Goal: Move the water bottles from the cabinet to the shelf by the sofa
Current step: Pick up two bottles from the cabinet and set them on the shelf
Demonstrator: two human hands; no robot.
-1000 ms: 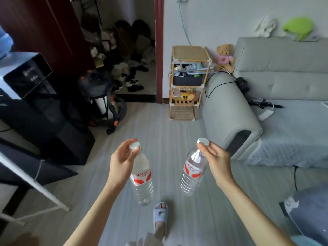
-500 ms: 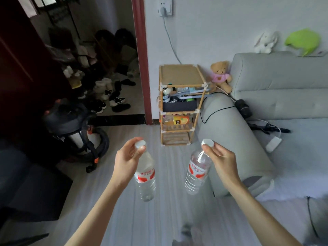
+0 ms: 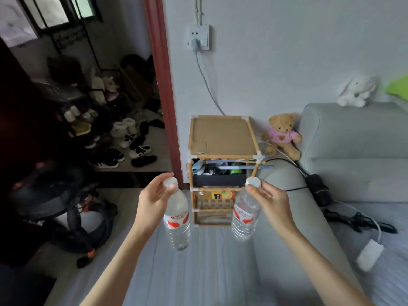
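From my remote seat, the grey sofa (image 3: 353, 164) fills the right side of the frame, its rounded armrest running down toward the lower centre. Left of it, at the centre, I see the wooden shelf (image 3: 223, 138) standing against the white wall, its flat brown top bare and its lower tiers packed with odds and ends. In the lower left sits a dark vacuum cleaner (image 3: 66, 208) on the floor, and behind it, through the doorway at the upper left, I see a scatter of shoes (image 3: 130, 149).

Both forearms reach up from the bottom edge. My left hand (image 3: 154, 202) is at centre left, its fingers curled and pinching the white cap and neck of the left water bottle (image 3: 177, 221), which hangs below it with its base toward the floor, tilted slightly. My right hand (image 3: 268, 204) is at centre right, likewise clamped by fingertips on the cap of the right water bottle (image 3: 245, 215), which hangs tilted in front of the shelf's lower tiers. The two bottles are apart, one to each side of the shelf front.

A teddy bear (image 3: 283, 135) in a pink shirt sits between the shelf and the sofa back, a white plush rabbit (image 3: 355, 91) rests on the sofa top at the upper right, and a wall socket (image 3: 198, 37) with a plugged cable is above the shelf.
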